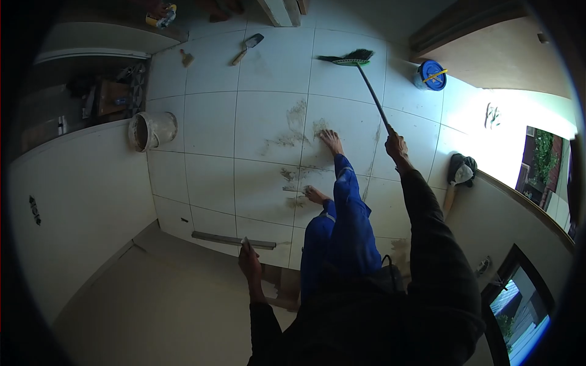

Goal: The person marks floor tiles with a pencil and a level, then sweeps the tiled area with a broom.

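Note:
My right hand [397, 146] is wrapped round the upper end of the handle of a broom [373, 91]. The broom's dark bristles and green head rest on the tiles, out ahead of me. Low in the view, my left hand [249, 263] is closed on a small pale flat object [245, 243] whose kind I cannot make out. Just beyond that hand a long grey straight bar [217, 238] lies on the floor. Brown dirt smears [287, 140] mark the tiles beside my bare feet.
A whitish bucket [163, 129] lies on its side at the left. A trowel [247, 49] and a small brush [185, 58] lie on the far tiles. A blue-lidded bucket [432, 74] stands at the right, with a dark bag [462, 169] nearer. Someone else's hand [157, 11] shows at the top left.

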